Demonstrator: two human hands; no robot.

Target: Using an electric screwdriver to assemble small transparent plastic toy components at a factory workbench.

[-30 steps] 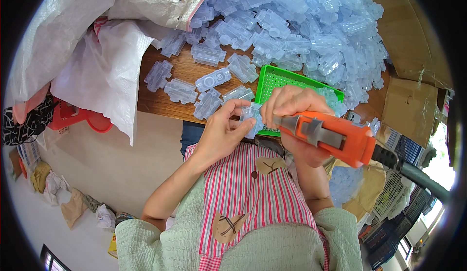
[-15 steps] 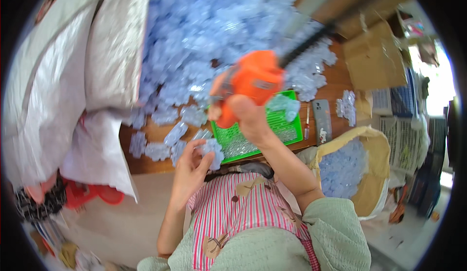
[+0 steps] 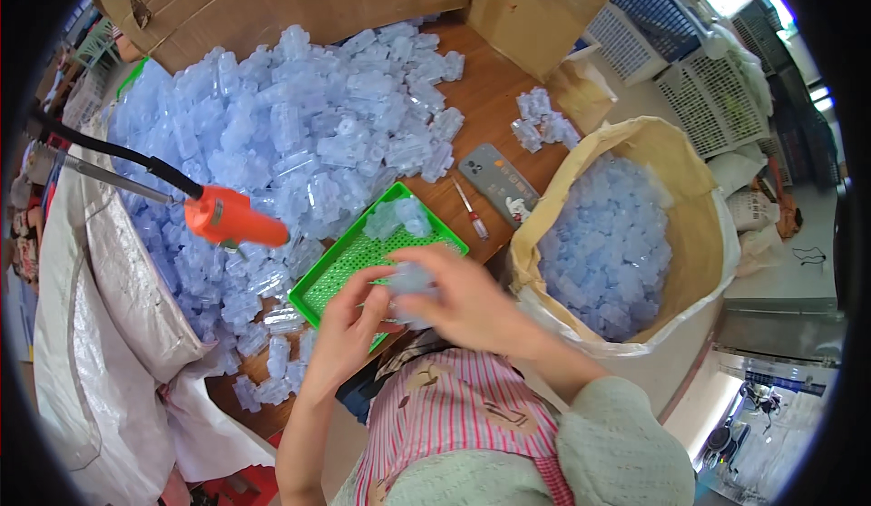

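A heap of clear bluish plastic housings (image 3: pixel 299 125) fills much of the desk (image 3: pixel 494 79), the orange power screwdriver (image 3: pixel 234 217) hanging above it. A phone (image 3: pixel 499 184) and small screwdriver (image 3: pixel 471 206) lie right of the green tray (image 3: pixel 358 256); an open sack (image 3: pixel 685 161) crowds the desk's right edge. Bare wood runs between heap and phone. By the tray's near side, the left hand (image 3: pixel 349 329) grips one housing (image 3: pixel 413 290); the right hand (image 3: pixel 458 302), blurred, curls around it, grip unclear, having released the power screwdriver since the earlier frame.

On back of grey phone (image 3: pixel 497 184): short line of printed characters running lengthwise, ending near small white cartoon picture; too small to read surely. On pale bag (image 3: pixel 753 208) at right: faint reddish print, too blurred to read. On orange power tool (image 3: pixel 234 217): any lettering too small to make out.
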